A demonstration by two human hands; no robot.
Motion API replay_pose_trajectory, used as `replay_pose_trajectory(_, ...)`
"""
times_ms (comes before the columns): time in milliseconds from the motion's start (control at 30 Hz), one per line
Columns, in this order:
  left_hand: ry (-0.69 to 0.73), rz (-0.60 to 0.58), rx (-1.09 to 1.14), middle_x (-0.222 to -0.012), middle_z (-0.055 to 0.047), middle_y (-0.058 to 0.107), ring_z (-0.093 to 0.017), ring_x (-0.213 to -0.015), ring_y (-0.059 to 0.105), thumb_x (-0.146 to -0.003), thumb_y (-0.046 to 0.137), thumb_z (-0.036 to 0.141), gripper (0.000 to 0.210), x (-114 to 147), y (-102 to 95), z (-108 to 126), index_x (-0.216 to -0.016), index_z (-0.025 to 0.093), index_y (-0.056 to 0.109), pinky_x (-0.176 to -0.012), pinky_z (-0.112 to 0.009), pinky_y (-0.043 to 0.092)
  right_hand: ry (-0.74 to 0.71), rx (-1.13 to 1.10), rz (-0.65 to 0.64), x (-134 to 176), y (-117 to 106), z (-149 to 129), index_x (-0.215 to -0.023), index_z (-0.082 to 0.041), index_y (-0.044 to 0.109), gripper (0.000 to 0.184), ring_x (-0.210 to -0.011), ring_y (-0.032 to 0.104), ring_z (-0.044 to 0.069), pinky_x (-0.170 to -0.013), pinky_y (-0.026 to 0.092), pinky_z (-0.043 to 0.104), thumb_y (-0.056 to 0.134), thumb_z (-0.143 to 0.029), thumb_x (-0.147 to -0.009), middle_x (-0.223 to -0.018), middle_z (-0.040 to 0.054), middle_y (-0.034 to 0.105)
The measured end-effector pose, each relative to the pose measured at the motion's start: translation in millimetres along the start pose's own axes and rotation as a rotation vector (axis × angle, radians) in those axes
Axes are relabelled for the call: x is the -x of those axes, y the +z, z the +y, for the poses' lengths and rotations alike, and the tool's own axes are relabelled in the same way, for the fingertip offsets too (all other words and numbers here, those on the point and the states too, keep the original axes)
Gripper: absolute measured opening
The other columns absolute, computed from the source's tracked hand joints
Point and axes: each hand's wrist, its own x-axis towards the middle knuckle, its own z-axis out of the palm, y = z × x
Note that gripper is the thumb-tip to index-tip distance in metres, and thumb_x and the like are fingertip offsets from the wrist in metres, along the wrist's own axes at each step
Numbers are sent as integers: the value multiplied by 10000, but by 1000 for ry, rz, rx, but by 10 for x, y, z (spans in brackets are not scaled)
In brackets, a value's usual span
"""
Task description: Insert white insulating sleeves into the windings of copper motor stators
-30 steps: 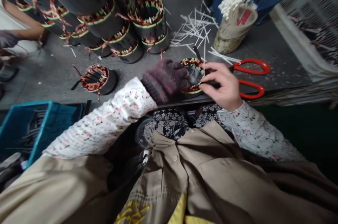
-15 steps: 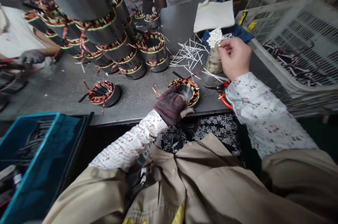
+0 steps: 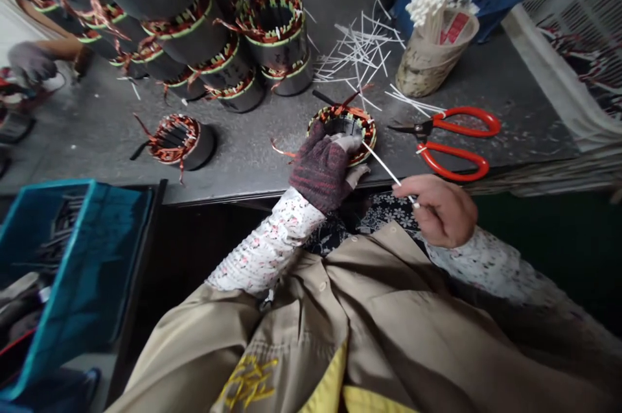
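My left hand [image 3: 322,166], in a dark red-and-black knit glove with pale fingertips, grips the near left rim of a motor stator [image 3: 368,128]. This grey ring with copper-coloured windings sits near the table's front edge. My bare right hand [image 3: 440,211] is closed in a pinch on a thin white stick [image 3: 383,163]. The stick slants up to the left, its far end meeting the stator's right rim beside my left fingertips. Red-handled scissors [image 3: 454,141] lie just beyond my right hand. Behind them stands a cup [image 3: 425,63] full of white-topped sticks.
Loose white sticks [image 3: 357,53] are scattered behind the stator. Stacked stators [image 3: 179,30] rise at the left, and a single stator [image 3: 187,141] stands nearer me. A blue bin [image 3: 72,270] is at lower left; a white crate [image 3: 534,56] is at right. A co-worker's gloved hand [image 3: 32,63] shows far left.
My right hand has come from the cup down toward me and now holds a white stick against the stator. My left hand stays on the stator. The view has tilted downward.
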Motion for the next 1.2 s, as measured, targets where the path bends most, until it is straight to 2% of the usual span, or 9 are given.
replay_pose_trajectory(100,-56,-29,-14,-1111,-85,756,-275,-1140,737,-974,695,358,653,-13,-9,32,-1528,168,405,-1226,-545,470,52,-17,-32,63,-93,23,-857,-278,594,147,-711,725,232,-644,607,380,589,-135,-824,-834,21,761)
replay_pose_trajectory(233,-140,-93,11,-1228,-122,723,-343,-1312,663,-964,696,478,769,-15,21,28,-1588,195,348,-1250,-568,440,195,-1,-87,-64,-39,44,-850,-288,649,95,-679,709,223,-632,587,373,594,-210,-859,-774,17,751)
replay_pose_trajectory(400,-284,-75,295,-1507,-138,597,-220,-1231,720,-1097,448,472,624,-12,62,39,-1637,253,226,-1067,-376,607,553,-139,52,-422,252,64,-773,-253,688,143,-638,672,184,-598,557,331,664,-318,-898,-737,16,740)
replay_pose_trajectory(500,-324,-102,332,-1390,-97,690,-207,-1235,713,-1114,427,397,415,-43,19,73,-1498,254,489,-1064,-403,614,653,-198,151,-545,338,20,-762,-234,696,137,-550,581,140,-521,485,289,713,-309,-875,-677,0,691)
replay_pose_trajectory(567,-312,-105,308,-1252,-76,755,-208,-1241,702,-1099,482,371,296,-69,-23,90,-1294,238,661,-1090,-418,603,639,-179,175,-573,345,-21,-744,-233,686,145,-574,573,138,-524,464,284,718,-299,-869,-685,1,678)
replay_pose_trajectory(633,-309,-77,316,-1189,-67,776,-201,-1214,709,-1093,504,365,268,-86,-54,96,-1193,229,713,-1082,-414,608,598,-146,167,-583,343,-43,-718,-237,668,170,-607,577,147,-535,447,292,708,-297,-872,-699,7,674)
replay_pose_trajectory(933,-202,-41,310,-1124,-36,804,-190,-1144,740,-1080,544,362,231,-81,-47,46,-1172,244,719,-996,-430,628,613,13,26,-614,370,147,-677,-212,628,189,-519,433,107,-504,316,298,714,-295,-823,-661,-14,586)
replay_pose_trajectory(1100,-82,27,290,-1094,-11,810,-178,-1079,755,-1050,561,252,176,-92,-47,25,-1153,237,702,-1017,-440,609,496,130,-215,-734,220,-53,-641,-212,566,290,-584,475,138,-558,310,322,617,-284,-916,-635,3,541)
replay_pose_trajectory(1200,-78,29,260,-1137,-20,793,-172,-1134,738,-1052,568,258,152,-93,-29,22,-1153,239,680,-1088,-438,576,375,-20,-148,-832,82,-219,-653,-214,551,333,-606,505,137,-591,366,321,559,-227,-985,-644,-1,551)
